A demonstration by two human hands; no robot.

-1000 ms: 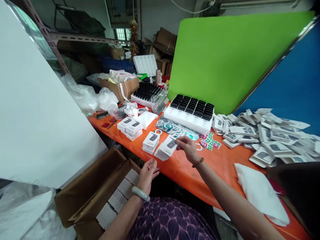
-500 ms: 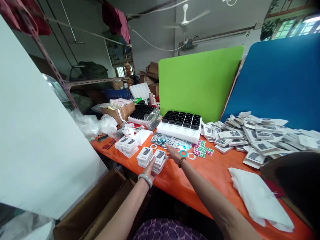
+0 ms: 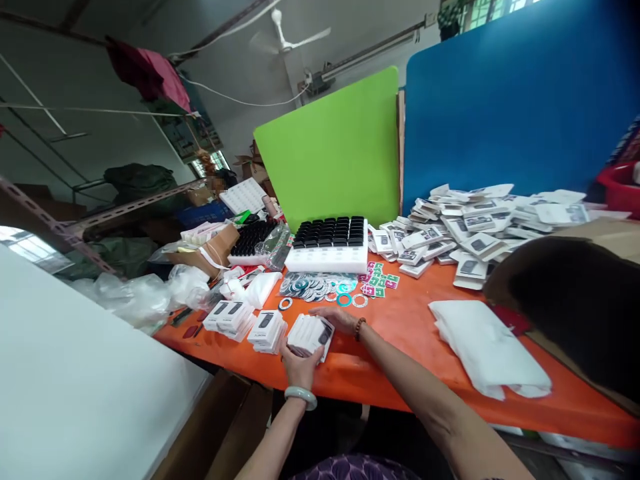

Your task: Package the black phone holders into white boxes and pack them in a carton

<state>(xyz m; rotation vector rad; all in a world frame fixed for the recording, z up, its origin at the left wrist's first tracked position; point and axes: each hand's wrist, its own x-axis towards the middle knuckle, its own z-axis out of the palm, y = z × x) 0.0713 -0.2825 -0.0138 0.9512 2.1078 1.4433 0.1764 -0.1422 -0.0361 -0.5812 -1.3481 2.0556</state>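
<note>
A stack of small white boxes (image 3: 306,335), with a dark oval device printed on the face that shows, sits tilted between my two hands at the table's front. My left hand (image 3: 300,365), with a pale bangle at the wrist, grips its near side, thumb and fingers apart around it. Along the far right side, my right hand (image 3: 341,320) presses against the boxes, a bead bracelet on its wrist; some fingertips are hidden. Just left stands another box stack (image 3: 267,331). Further left is a wider group of the same boxes (image 3: 229,317).
Behind the hands lie ring-shaped pieces in plastic (image 3: 313,287), loose rings and pink-green cards (image 3: 379,280). A white tray (image 3: 327,260) bears rows of black devices. Many white boxes (image 3: 480,223) are heaped at right, near a folded white sheet (image 3: 485,347). Green (image 3: 335,147) and blue boards stand behind.
My right hand has closed in on the right-hand stack, which is now clasped between both hands, tilted and apart from the neighbouring stack. The camera view has turned to the right.
</note>
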